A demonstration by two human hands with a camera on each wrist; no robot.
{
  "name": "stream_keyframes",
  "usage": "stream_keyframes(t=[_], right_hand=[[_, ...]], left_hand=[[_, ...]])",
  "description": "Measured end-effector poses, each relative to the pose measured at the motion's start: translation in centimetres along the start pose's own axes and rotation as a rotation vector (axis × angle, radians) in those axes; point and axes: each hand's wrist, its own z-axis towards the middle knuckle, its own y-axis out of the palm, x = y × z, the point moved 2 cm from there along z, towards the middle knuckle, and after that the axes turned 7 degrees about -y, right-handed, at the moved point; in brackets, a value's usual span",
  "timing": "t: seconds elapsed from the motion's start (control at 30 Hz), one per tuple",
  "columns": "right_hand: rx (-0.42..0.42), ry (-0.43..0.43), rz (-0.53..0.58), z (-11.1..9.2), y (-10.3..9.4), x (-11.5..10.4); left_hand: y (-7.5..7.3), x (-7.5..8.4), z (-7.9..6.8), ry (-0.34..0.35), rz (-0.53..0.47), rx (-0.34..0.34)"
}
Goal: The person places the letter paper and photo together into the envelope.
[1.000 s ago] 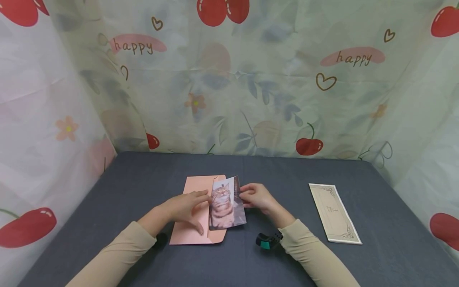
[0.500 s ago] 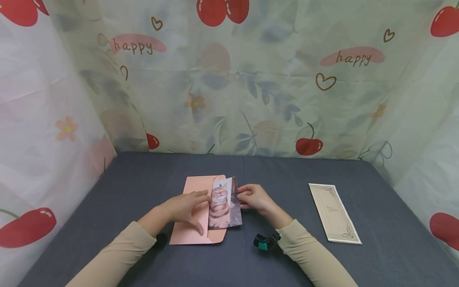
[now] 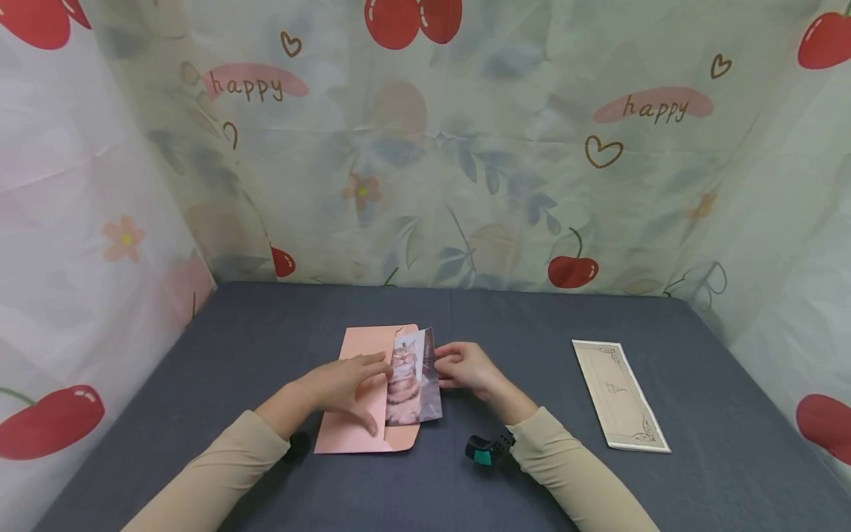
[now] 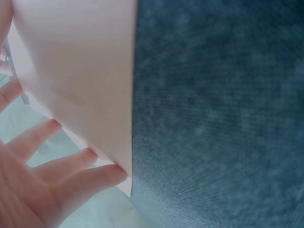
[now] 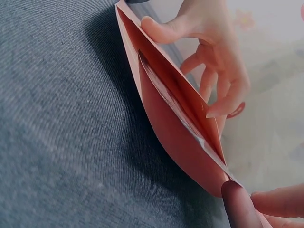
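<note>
In the head view, your left hand (image 3: 342,384) lies on the flat pink paper envelope (image 3: 364,342), thumb and fingers spread apart rather than clamped, while your right hand (image 3: 473,373) pinches the right edge of the glossy cat-picture card (image 3: 404,377), which sits partly within the envelope's right-hand mouth. A hard leftward push could buckle the card, since only that outer edge is gripped; its slight tilt might also make a corner snag. Your left index fingertip stands in the way at the mouth. Well to the right, a long cream card with dark scrollwork (image 3: 621,395) lies on the dark cloth-covered table (image 3: 525,318), clear of both arms. In the left wrist view, your fingertips touch the envelope's far edge; too much pressure there might flatten the mouth. In the right wrist view, the mouth gapes around the card, with the flap below where an edge could catch.
</note>
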Motion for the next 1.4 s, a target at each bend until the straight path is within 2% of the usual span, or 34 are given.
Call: stream_keyframes(t=[1.13,1.4], right_hand=[[0.042,-0.11,-0.008,-0.2,2.3,-0.4],[0.032,-0.101,0.004,0.0,2.7,-0.3]], left_hand=[[0.0,0.0,0.1,0.01,-0.002,0.003],[-0.1,0.1,0.1,-0.026,-0.02,-0.005]])
